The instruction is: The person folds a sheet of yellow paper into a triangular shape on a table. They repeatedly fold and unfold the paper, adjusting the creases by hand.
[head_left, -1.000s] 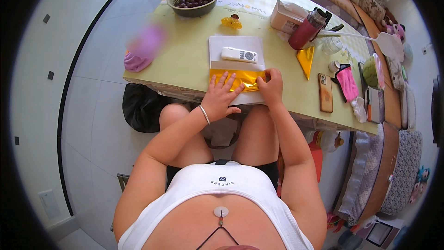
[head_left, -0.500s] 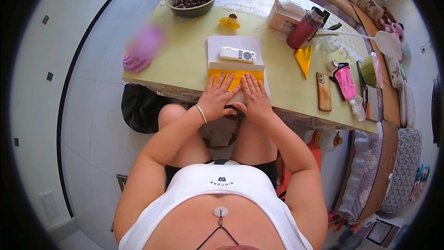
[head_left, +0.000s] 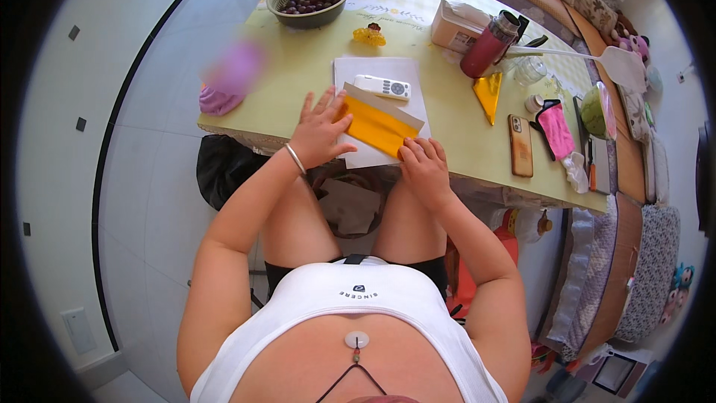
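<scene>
A folded strip of gold foil paper, with a pale grey band along its far edge, lies slanted on white sheets near the table's front edge. At its left end, my left hand is open with fingers spread, the fingertips touching the paper. My right hand has its fingers curled and closed on the strip's near right corner. A white remote control rests on the sheets just beyond the strip. Farther right lies a gold folded triangle.
A basket of dark round fruit stands far left, near a yellow hair claw. Purple cloth is at the left edge. To the right are a red thermos, a phone, a pink cloth and a cut melon.
The gold strip has turned from level to slanting, its right end nearer me. My hands have parted: the left moved left, the right slid down right, curling its fingers onto the corner.
</scene>
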Motion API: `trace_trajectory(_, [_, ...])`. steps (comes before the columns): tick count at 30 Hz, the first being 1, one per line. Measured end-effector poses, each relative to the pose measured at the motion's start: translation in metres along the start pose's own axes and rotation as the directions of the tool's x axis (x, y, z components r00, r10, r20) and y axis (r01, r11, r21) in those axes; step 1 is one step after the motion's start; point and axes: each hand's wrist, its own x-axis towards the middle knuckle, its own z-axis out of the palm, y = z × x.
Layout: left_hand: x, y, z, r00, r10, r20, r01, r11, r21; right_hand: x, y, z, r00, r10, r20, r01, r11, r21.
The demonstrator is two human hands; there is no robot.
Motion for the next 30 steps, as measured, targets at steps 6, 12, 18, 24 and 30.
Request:
trace_trajectory(6, [0.015, 0.044, 0.015, 0.988, 0.113, -0.106, -0.143, 0.929, -0.341, 0.021, 0.004, -0.022, 0.996, 0.043, 0.076, -0.064, 0.953, 0.296])
trace_trajectory(12, [0.02, 0.06, 0.019, 0.99, -0.046, -0.13, -0.016, 0.899, -0.437, 0.029, 0.034, -0.008, 0.972, 0.142, 0.186, -0.226, 0.767, 0.6])
trace_trajectory(18, [0.024, 0.063, 0.035, 0.932, -0.345, -0.109, 0.234, 0.804, -0.546, 0.047, 0.022, -0.003, 0.801, 0.476, 0.364, -0.538, 0.305, 0.786])
trace_trajectory(24, [0.034, 0.067, 0.044, 0.892, -0.446, -0.07, 0.367, 0.807, -0.463, 0.035, 0.018, 0.002, 0.97, 0.235, -0.057, -0.194, 0.897, 0.398])
trace_trajectory(30, [0.041, 0.065, 0.056, 0.878, -0.477, -0.051, 0.427, 0.825, -0.37, 0.026, -0.004, 0.011, 0.974, -0.167, 0.153, 0.145, 0.978, 0.147])
